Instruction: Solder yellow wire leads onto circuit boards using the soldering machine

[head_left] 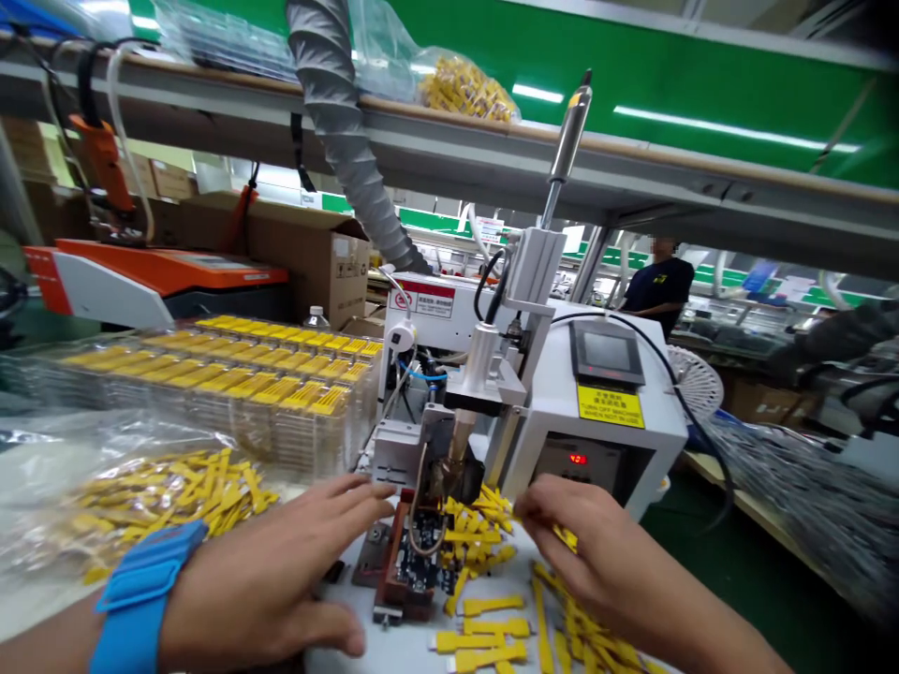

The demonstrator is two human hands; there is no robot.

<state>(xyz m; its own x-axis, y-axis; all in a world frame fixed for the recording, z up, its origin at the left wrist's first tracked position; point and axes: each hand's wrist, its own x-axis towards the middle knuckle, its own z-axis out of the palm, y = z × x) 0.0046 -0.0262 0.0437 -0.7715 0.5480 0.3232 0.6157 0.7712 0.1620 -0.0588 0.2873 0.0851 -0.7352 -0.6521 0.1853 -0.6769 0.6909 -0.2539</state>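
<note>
My left hand (pixel 281 562), a blue strap (pixel 144 594) round its wrist, is open with fingers stretched toward a brown fixture (pixel 393 552) on the machine's base. A black circuit board (pixel 420 557) sits in this fixture, below the press head (pixel 456 449). On the other side, my right hand (pixel 586 534) is closed with its fingers curled in. A yellow flat strip (pixel 566 538) shows between its fingers. Yellow flat strips (pixel 484 524) lie heaped between the fixture and my right hand, and more strips (pixel 495 627) are spread in front.
Stacked clear trays (pixel 302 445) of yellow strips stand at the left, behind a plastic bag (pixel 56 468) of loose strips. The white machine (pixel 611 412) bears a small screen. A grey duct (pixel 337 122) hangs overhead. A person (pixel 660 285) stands in the background.
</note>
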